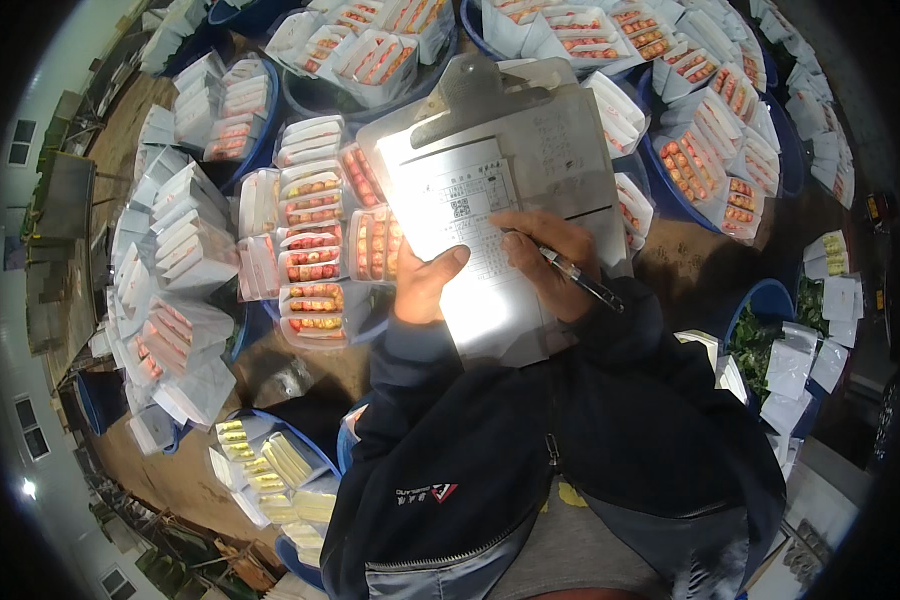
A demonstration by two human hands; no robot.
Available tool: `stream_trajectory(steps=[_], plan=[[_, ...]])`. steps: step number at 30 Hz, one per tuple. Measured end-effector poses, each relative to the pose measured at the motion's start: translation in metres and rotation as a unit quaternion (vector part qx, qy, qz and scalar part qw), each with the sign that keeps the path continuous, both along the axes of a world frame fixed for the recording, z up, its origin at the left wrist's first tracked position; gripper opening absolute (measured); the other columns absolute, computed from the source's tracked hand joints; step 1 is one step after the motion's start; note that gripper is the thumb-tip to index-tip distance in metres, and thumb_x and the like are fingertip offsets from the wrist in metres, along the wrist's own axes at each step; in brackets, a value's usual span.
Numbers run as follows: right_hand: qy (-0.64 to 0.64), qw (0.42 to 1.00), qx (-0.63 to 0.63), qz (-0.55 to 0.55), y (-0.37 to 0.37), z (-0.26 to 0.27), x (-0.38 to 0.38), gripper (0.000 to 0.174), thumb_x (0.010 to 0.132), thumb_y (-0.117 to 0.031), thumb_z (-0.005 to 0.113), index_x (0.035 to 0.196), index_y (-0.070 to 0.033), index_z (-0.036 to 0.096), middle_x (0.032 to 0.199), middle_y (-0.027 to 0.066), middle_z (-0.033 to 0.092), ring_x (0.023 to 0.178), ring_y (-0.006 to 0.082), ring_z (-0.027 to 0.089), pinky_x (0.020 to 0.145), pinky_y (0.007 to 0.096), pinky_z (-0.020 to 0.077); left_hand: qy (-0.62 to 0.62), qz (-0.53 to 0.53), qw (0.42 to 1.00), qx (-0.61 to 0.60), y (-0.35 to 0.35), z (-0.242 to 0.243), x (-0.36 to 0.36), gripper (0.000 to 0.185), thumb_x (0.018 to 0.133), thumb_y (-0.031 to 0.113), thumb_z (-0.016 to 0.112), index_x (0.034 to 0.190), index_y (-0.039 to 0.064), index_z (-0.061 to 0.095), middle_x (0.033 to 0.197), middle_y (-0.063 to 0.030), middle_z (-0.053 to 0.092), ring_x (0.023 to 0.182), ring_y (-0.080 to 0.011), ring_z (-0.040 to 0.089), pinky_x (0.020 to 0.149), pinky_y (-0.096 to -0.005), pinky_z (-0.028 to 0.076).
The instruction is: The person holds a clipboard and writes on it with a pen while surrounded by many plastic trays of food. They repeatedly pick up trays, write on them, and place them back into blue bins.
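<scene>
A clipboard (579,142) with a metal clip (471,101) lies across the front of my body, bearing papers with writing. My left hand (426,285) grips its left edge, thumb on top of the sheets and fingers hidden underneath. On top is a printed form (471,225) with a table and a square code; glare washes out its lower part. My right hand (553,259) rests over the form's right side, holding a dark pen (585,280). The pen slants down to the right, and its front end is hidden by the fingers.
Wrapped bundles of red and yellow roses (311,251) stand in blue tubs (784,146) ahead and on the left. Bundles with yellow heads (270,472) sit at lower left. Green foliage (751,349) fills a tub at right. Clear plastic (289,379) lies on the brown floor (154,465).
</scene>
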State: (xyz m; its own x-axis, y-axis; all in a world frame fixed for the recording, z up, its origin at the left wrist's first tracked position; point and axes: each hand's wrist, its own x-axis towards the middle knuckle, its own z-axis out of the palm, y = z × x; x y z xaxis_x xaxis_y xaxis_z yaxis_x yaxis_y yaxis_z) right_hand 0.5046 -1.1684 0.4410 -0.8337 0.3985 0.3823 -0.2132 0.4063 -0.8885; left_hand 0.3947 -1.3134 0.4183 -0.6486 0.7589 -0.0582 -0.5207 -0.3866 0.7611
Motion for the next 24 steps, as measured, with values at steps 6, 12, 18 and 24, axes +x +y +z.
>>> stream_trajectory(steps=[6,12,18,24], plan=[[-0.042,0.997,-0.051,-0.026,-0.004,-0.007,0.001,0.021,0.09,-0.013,0.062,0.106,0.001,0.058,0.086,0.0098,0.066,0.075,0.0113,0.062,0.069,0.0263,0.0502,0.033,-0.003,0.999,-0.017,0.001,-0.002,-0.001,0.051,0.084,-0.001,0.056,0.132,-0.004,0.04,0.118,-0.017,0.057,0.103,-0.0244,0.06,0.086,-0.0342,0.05],[-0.036,0.998,-0.019,-0.037,-0.002,-0.012,0.0,0.019,0.087,-0.007,0.066,0.102,0.001,0.057,0.085,0.009,0.066,0.076,0.0106,0.063,0.068,0.0248,0.0512,0.004,-0.015,1.0,0.011,0.002,-0.006,-0.003,0.05,0.083,0.003,0.055,0.131,-0.005,0.04,0.117,-0.0172,0.057,0.101,-0.0241,0.06,0.085,-0.0338,0.05],[-0.023,0.999,0.006,-0.037,-0.001,-0.007,0.0,0.018,0.085,-0.006,0.067,0.1,0.001,0.061,0.084,0.0096,0.067,0.073,0.0116,0.065,0.066,0.0249,0.0515,-0.005,-0.018,1.0,0.007,0.002,-0.007,-0.003,0.05,0.083,0.004,0.053,0.13,-0.006,0.04,0.117,-0.0173,0.057,0.101,-0.0235,0.06,0.084,-0.0337,0.05],[0.013,0.999,0.028,-0.007,-0.002,0.005,0.003,0.02,0.081,-0.005,0.07,0.099,0.001,0.062,0.081,0.0121,0.067,0.07,0.0147,0.066,0.063,0.0262,0.0511,-0.023,0.052,0.997,-0.047,0.008,0.001,0.002,0.051,0.078,0.001,0.056,0.127,-0.004,0.045,0.113,-0.017,0.06,0.1,-0.0253,0.061,0.086,-0.0347,0.05]])
